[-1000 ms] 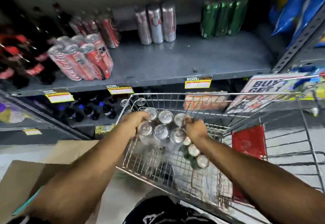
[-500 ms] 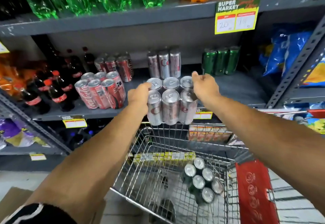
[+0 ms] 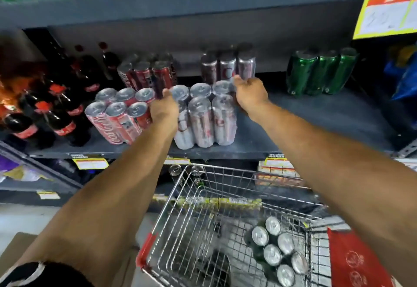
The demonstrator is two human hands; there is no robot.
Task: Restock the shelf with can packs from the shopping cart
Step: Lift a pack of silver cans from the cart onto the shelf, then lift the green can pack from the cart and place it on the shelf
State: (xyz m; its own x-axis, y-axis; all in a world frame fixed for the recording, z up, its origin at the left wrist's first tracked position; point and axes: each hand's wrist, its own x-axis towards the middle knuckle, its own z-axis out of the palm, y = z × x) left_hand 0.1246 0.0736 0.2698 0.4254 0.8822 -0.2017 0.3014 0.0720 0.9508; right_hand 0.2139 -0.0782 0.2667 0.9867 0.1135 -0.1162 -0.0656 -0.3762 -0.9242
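The fingers of the left hand (image 3: pixel 163 108) are wrapped onto the left side of the silver can pack (image 3: pixel 204 115), and the fingers of the right hand (image 3: pixel 249 94) curl over its upper right corner, so the pack is squeezed between the two palms. Held from both sides like that, the six wrapped cans stay square and upright rather than sagging in the film. Whether the fingertips behind the cans press or just rest, I cannot tell.

The pack sits on the grey shelf (image 3: pixel 316 115), its base close to the front lip, in line with another silver pack (image 3: pixel 228 65) standing at the back. That placement looks deliberate: like goes in front of like, labels facing out.

Just to the left a red can pack (image 3: pixel 119 115) stands almost touching, with the left hand squeezed into the narrow gap between them, so that hand probably has to slide out toward the front. To the right the shelf is bare up to the green can pack (image 3: pixel 320 72) at the back, giving the right hand free room. There is room behind to push the pack deeper.

Below, the shopping cart (image 3: pixel 203 196) holds one more dark can pack (image 3: pixel 277 250), lying near its right side.
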